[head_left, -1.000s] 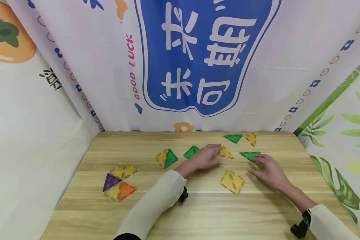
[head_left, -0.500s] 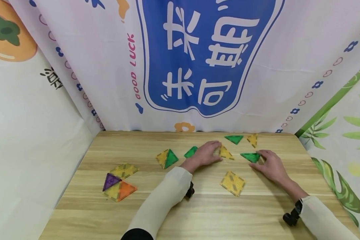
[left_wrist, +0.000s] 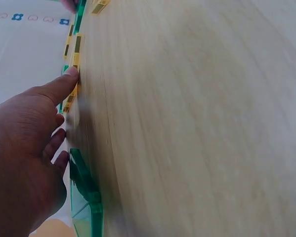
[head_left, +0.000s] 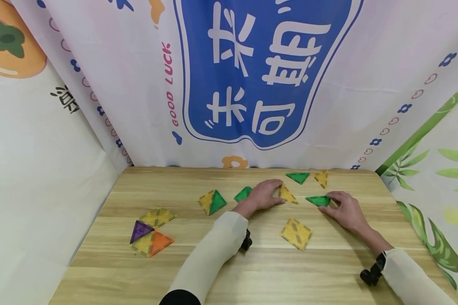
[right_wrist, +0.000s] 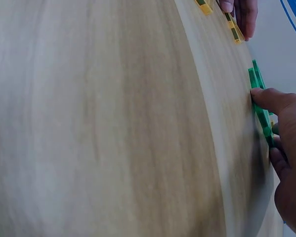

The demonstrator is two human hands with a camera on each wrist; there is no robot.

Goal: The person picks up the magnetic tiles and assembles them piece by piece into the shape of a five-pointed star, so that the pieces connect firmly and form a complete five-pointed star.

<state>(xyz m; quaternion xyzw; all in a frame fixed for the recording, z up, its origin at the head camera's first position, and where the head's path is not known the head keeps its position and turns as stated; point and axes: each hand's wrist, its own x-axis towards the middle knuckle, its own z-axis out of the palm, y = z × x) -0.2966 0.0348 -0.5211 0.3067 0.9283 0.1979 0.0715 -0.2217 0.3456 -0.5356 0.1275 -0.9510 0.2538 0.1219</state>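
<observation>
My left hand (head_left: 263,195) pinches a yellow triangular magnetic tile (head_left: 287,194) by its left side, between thumb and index finger. The tile lies flat on the wooden table. To the right, my right hand (head_left: 345,210) grips a green triangular magnetic tile (head_left: 316,201) at its right end; in the right wrist view the thumb presses this green tile (right_wrist: 263,119) while other fingers lie behind it. The two held tiles are a small gap apart. A yellow square (head_left: 296,234) of tiles lies in front of them. Another green tile (head_left: 242,193) is partly hidden behind my left hand.
Toward the back edge lie a green triangle (head_left: 298,177) and a yellow triangle (head_left: 321,179). A yellow-and-green square (head_left: 212,202) sits left of my left hand. Farther left is a cluster with yellow, purple (head_left: 141,231) and orange (head_left: 161,242) tiles. A printed curtain (head_left: 149,148) hangs behind the table.
My right hand has closed its thumb and fingers on the green triangle's right end. My left thumb and index finger have settled on the yellow triangle. The tiles have barely shifted.
</observation>
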